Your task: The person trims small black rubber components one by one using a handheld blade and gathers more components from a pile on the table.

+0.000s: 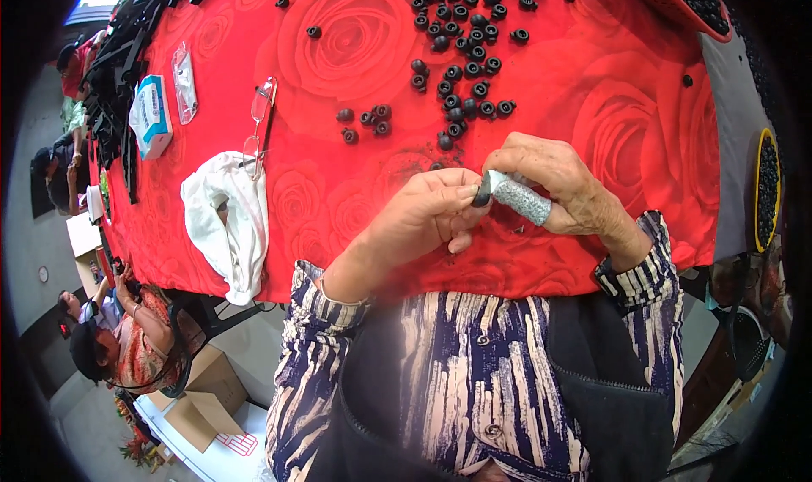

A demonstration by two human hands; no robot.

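Note:
My left hand (436, 207) pinches a small black round part (482, 196) between thumb and fingertips, just above the red cloth. Close against it, my right hand (554, 182) is closed around a short grey speckled cylinder (523, 200), whose end meets the black part. Whether this cylinder is a tool's handle or a wrap over my thumb, I cannot tell. Beyond my hands lie many small black knob-like pieces (453, 103) with round holes, loosely scattered. A smaller cluster of the same pieces (381, 112) sits up and left of my hands.
A red rose-patterned cloth (330, 186) covers the table. On the left are a white cloth (200, 216), eyeglasses (259, 110), a blue-white box (153, 114) and black strips (127, 51). A red basket (719, 30) and a yellow-rimmed tray (758, 194) hold black pieces at right. Other people sit left.

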